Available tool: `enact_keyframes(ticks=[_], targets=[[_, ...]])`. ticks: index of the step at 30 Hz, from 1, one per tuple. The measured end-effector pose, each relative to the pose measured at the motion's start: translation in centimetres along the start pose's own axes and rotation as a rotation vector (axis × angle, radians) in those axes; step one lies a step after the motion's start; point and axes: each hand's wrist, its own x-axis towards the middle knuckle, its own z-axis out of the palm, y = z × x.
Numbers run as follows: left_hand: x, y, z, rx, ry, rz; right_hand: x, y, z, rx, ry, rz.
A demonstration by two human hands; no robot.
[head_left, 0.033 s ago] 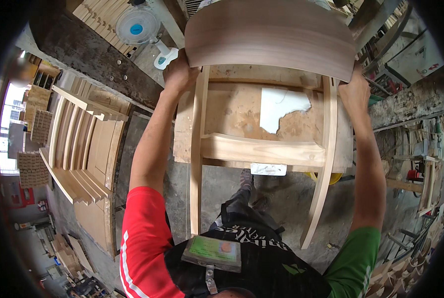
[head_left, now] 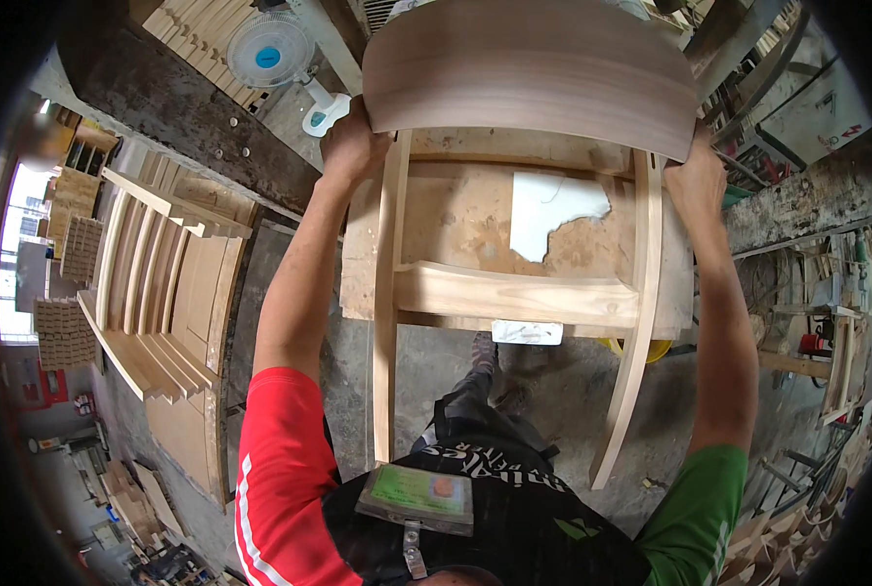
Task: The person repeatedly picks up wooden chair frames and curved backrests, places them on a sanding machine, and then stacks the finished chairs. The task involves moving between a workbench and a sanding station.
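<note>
A pale wooden chair frame (head_left: 514,295) with two long legs and a curved crossbar lies over a work board. Its far end carries a wide, curved brown backrest panel (head_left: 529,73). My left hand (head_left: 355,148) is closed round the frame at the panel's left lower corner. At the opposite corner, my right hand (head_left: 697,184) grips the frame in the same way, level with the left. The fingertips of both hands are mostly hidden behind the wood. The near ends of the legs reach out past the board toward my body.
Under the frame is a worn board (head_left: 456,220) with a torn white sheet (head_left: 553,210) on it. A white block (head_left: 527,333) sits at its near edge. Stacked curved wooden parts (head_left: 148,264) stand at left, a fan (head_left: 270,54) behind. A beam (head_left: 817,200) runs at right.
</note>
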Motion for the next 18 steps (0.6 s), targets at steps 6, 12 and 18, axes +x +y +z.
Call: enact_keyframes(ticks=[6,12,18], targets=[[-0.7,-0.2,0.3,-0.018,0.035,0.014,-0.4,0.0,0.2,0.021,-0.054,0.019],[-0.7,-0.3,1.0,-0.031,-0.013,0.019,0.1,1.1,1.8,0.020,-0.053,0.034],[0.3,1.0,2.4,-0.009,-0.039,-0.036,3.0,3.3,3.8,-0.105,-0.112,0.029]])
